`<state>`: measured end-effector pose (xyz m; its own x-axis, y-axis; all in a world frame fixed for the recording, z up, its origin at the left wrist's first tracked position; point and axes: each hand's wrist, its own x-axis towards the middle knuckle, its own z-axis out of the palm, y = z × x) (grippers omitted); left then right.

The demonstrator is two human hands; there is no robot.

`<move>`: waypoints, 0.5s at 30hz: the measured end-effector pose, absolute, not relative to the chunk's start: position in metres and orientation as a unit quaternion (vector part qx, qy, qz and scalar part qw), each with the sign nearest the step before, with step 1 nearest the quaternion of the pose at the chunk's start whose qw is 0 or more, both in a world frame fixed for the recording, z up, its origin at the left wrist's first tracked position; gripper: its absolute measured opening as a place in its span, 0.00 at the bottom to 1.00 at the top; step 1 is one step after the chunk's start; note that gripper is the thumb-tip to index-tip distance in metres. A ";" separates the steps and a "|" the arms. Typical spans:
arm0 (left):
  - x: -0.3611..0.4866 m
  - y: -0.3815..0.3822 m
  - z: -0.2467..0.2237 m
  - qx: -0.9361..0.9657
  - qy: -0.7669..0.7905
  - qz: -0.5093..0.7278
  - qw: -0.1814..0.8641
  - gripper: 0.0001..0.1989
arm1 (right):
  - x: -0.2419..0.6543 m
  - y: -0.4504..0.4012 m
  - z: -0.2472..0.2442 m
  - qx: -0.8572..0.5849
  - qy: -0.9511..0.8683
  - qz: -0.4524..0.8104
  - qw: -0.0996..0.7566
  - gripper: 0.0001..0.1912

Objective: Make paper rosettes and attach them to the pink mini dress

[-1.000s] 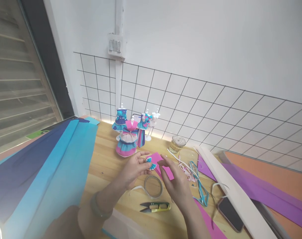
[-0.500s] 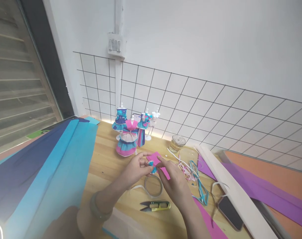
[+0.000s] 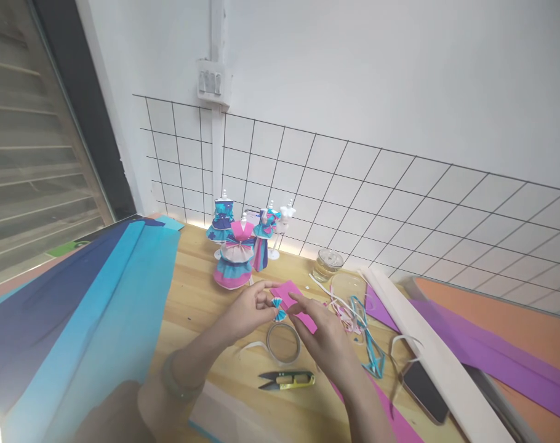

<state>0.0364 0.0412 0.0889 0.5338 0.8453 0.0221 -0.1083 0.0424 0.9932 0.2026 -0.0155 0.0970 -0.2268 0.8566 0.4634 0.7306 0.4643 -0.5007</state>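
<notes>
My left hand pinches a small blue-and-white pleated fan-shaped piece between thumb and fingers. Just to its right, my right hand has thumb and forefinger closed on a pink strip. That strip runs behind the pleated piece and under my right fingers, and its far end reaches my left fingertips. Below the hands a roll of tape lies flat with a pale loose end. Yellow-handled thread snips rest nearer to me.
Small dress forms in pink-and-blue dresses stand at the back, with a bare white form. A glass jar, ribbon scraps, a phone and a long white strip lie rightward. Blue sheets cover the left.
The blue pleated piece has shifted slightly left, away from my right fingertips. The whole view has moved a little; the other things keep their places.
</notes>
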 end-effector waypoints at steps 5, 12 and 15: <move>0.034 0.042 0.088 0.595 0.295 0.365 0.652 0.24 | 0.202 -0.016 0.097 -0.505 -0.786 0.080 0.348 0.20; 0.030 0.042 0.089 0.621 0.280 0.349 0.643 0.25 | 0.200 -0.016 0.096 -0.488 -0.794 0.065 0.357 0.20; 0.029 0.041 0.091 0.628 0.269 0.334 0.650 0.26 | 0.200 -0.016 0.096 -0.483 -0.794 0.055 0.366 0.19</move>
<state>0.0286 0.0410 0.0913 0.6319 0.7719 0.0700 -0.0962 -0.0114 0.9953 0.2001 -0.0159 0.0963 -0.2667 0.8062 0.5281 0.7261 0.5284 -0.4399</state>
